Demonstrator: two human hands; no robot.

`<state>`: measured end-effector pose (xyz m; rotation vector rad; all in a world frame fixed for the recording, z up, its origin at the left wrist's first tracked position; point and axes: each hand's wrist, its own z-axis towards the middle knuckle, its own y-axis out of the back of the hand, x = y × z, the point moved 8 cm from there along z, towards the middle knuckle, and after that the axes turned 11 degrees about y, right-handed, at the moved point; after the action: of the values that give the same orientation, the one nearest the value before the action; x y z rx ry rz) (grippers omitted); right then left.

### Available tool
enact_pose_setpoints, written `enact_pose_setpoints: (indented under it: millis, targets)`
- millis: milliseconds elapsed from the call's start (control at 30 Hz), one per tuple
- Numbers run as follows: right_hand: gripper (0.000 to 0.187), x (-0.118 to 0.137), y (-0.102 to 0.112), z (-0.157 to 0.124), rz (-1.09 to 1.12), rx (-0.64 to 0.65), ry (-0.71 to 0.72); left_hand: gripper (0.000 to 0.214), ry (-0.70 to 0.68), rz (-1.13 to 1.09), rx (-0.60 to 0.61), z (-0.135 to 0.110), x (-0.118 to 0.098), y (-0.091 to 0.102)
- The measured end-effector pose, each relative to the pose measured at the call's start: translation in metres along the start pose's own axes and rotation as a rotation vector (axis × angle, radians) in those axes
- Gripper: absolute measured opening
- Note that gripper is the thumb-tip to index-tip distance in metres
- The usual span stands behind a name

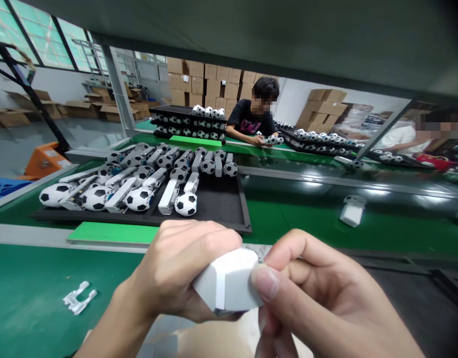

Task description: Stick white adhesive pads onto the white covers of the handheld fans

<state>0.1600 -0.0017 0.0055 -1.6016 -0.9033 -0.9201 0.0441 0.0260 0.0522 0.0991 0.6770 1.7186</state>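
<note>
My left hand [176, 273] is closed round a white plastic handle piece [229, 281], held close to the camera at the bottom middle. My right hand [314, 293] pinches the same piece from the right, its thumb pressed on the flat end. Just beyond my hands lies a black tray [221, 201] with several soccer-ball-headed white gadgets [139, 198] laid in rows. The part of the piece inside my left fist is hidden.
A small white clip [79, 298] lies on the green bench at the left. One loose white gadget [351, 211] sits on the dark belt at the right. Across the belt two people work beside more black trays [187, 122]. Cardboard boxes [214, 82] are stacked behind.
</note>
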Motion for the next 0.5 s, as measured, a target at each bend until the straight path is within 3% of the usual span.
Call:
enact_pose_setpoints:
  millis: [500]
  targets:
    - [0.042,-0.0015,-0.0035,0.001,0.03,-0.015,-0.036,0.034,-0.039,-0.036,-0.087,0.0048,-0.0013,0.0026]
